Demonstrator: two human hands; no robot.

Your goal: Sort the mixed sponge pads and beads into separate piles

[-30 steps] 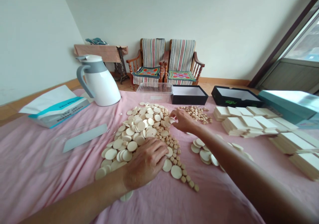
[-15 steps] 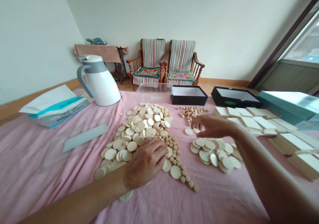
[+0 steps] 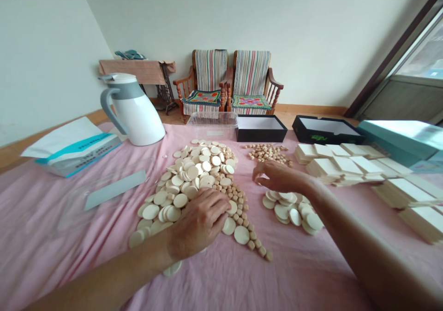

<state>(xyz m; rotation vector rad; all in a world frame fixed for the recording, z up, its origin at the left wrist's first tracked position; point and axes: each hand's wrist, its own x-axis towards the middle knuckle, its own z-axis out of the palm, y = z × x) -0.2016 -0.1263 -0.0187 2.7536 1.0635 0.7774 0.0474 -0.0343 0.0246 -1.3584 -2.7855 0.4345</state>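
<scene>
My left hand (image 3: 202,221) rests at the right edge of a big pile of round wooden discs (image 3: 180,181). Its fingers are bent down and close together, and what lies under them is hidden. Beside it runs a strip of small wooden cubes (image 3: 238,195) with a few discs among them. My right hand (image 3: 273,176) hovers low over the cloth, fingers curved and thumb apart, with no object visible in it. Just nearer than it lies a smaller heap of discs (image 3: 294,212); beyond it is a little heap of cubes (image 3: 268,153).
Stacks of pale rectangular wooden pieces (image 3: 341,165) stand right, near a light blue box (image 3: 401,140). Two black boxes (image 3: 261,134) and a clear plastic tray (image 3: 211,125) line the back. Left are a white jug (image 3: 141,119), a packet (image 3: 76,147) and a clear lid (image 3: 114,191) on pink cloth.
My right hand has shifted left toward the big pile. The two loose discs seen by its fingers before are no longer visible. My left hand stays in place on the pile.
</scene>
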